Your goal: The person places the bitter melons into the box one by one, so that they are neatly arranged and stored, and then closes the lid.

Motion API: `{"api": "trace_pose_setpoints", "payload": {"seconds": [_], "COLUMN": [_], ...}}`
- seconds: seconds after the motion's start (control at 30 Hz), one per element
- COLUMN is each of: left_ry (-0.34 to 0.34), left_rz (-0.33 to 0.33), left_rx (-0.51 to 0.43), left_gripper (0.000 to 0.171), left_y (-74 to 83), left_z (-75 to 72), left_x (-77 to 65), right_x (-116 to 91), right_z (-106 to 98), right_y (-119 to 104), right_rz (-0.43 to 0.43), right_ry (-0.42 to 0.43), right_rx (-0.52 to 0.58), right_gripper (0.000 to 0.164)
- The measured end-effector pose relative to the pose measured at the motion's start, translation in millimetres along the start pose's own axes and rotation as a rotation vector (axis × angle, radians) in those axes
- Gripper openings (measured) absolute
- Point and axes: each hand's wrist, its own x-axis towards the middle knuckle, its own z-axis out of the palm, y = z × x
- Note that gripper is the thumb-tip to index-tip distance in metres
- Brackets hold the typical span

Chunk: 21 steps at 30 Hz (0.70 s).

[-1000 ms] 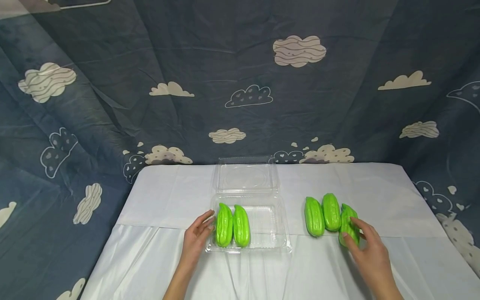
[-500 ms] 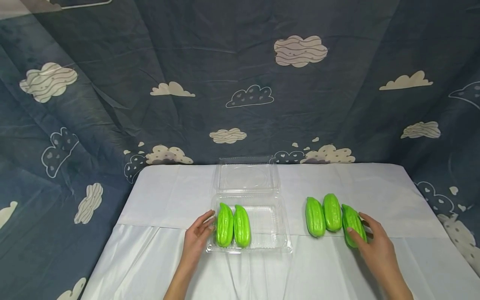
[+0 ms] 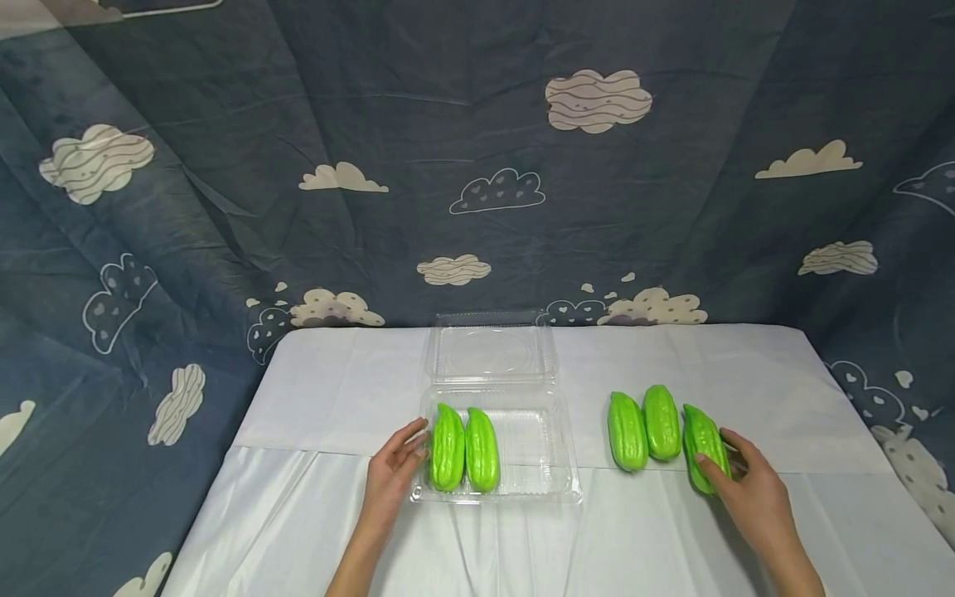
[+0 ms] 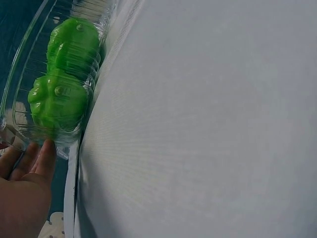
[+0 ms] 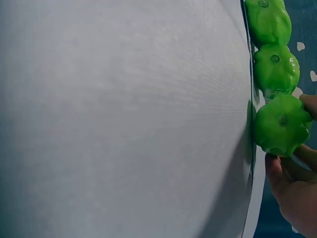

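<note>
In the head view, my right hand (image 3: 757,497) grips a bright green ribbed bitter melon (image 3: 705,448), thumb on its near left side and fingers on its right. In the right wrist view its rounded end (image 5: 282,124) sits between the thumb and fingers. Two more bitter melons (image 3: 627,431) lie side by side just left of it. My left hand (image 3: 391,468) rests its fairly straight fingers against the left side of a clear plastic clamshell box (image 3: 533,464). Inside, two bitter melons (image 3: 464,449) lie side by side in the left half.
The clamshell's lid (image 3: 488,352) stands hinged back at the far side. A white cloth (image 3: 313,497) covers the table. Behind hangs a dark curtain (image 3: 418,124) with cloud patterns. Bare cloth lies between the box and the loose melons.
My right hand has shifted slightly right, and the bitter melon in it has moved away from the two beside it. The left hand and the box have stayed still.
</note>
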Motion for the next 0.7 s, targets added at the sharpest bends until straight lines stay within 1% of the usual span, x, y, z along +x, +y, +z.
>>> {"api": "trace_pose_setpoints", "payload": {"seconds": [0.17,0.43,0.7], "left_ry": [0.004,0.01,0.004], "left_rz": [-0.01,-0.012,-0.013], "left_rx": [-0.005,-0.023,-0.003], "left_gripper": [0.044,0.044,0.044], "left_y": [-0.8,0.0,-0.7], "left_z": [-0.2,-0.1,-0.5], "left_x": [0.6,1.2,0.9], "right_x": [3.1,4.2,5.5], "right_z": [0.0,-0.9,-7.7], "right_y": [-2.1,-4.9,-5.7], "right_rz": [0.085,0.131,0.209], "right_ry": [-0.045,-0.061,-0.107], "right_rx": [0.011,0.04,0.021], "right_gripper": [0.079,0.08,0.086]}}
